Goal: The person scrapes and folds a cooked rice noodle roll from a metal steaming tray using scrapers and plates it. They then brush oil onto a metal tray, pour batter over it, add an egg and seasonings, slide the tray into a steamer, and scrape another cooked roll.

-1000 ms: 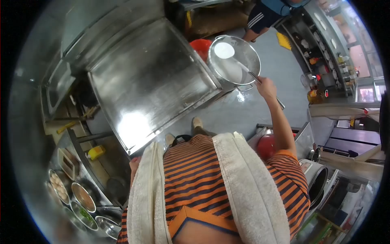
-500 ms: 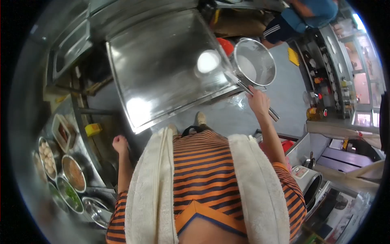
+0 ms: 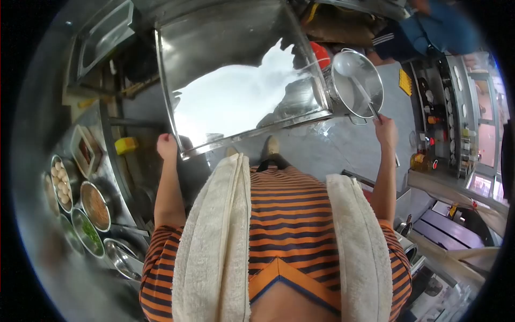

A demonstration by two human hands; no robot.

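White liquid (image 3: 230,94) lies spread over much of a flat metal tray (image 3: 214,40), with a ragged front edge towards the back right. My right hand (image 3: 385,131) is wrapped round the handle of a long metal ladle (image 3: 363,91), whose bowl is inside a tall metal pot (image 3: 376,80) at the tray's right side. A thin white streak runs between the tray and the pot. Beside the tray's near left corner is my left hand (image 3: 167,146), fingers curled closed; what it holds, if anything, is hidden.
Metal bowls with eggs (image 3: 61,182), a reddish-brown food (image 3: 95,206) and chopped greens (image 3: 89,232) stand at the left. A red container (image 3: 320,53) is behind the pot. Another person (image 3: 440,29) stands at the back right, near shelves with bottles (image 3: 421,162).
White liquid from the ladle now covers much of the tray. The ladle has moved back right into the pot. My left hand has come up beside the tray's corner.
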